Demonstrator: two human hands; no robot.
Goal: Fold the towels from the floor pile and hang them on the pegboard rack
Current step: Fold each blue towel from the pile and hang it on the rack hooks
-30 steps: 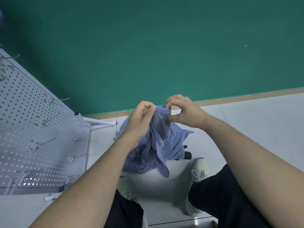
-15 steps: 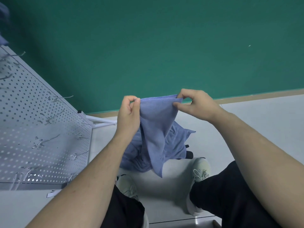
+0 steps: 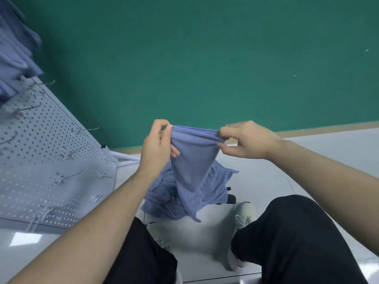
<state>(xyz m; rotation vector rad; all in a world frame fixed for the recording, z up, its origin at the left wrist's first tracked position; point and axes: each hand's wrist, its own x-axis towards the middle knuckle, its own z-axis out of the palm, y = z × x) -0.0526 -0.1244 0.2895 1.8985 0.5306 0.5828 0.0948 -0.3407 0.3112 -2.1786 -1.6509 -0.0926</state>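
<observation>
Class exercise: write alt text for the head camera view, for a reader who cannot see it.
A person's left hand and right hand pinch the top hem of a blue towel, held up over a towel pile on the floor. A white pegboard rack with hooks stands to the left.

Matt cloth towel (image 3: 192, 160), glossy floor (image 3: 328, 160)
</observation>
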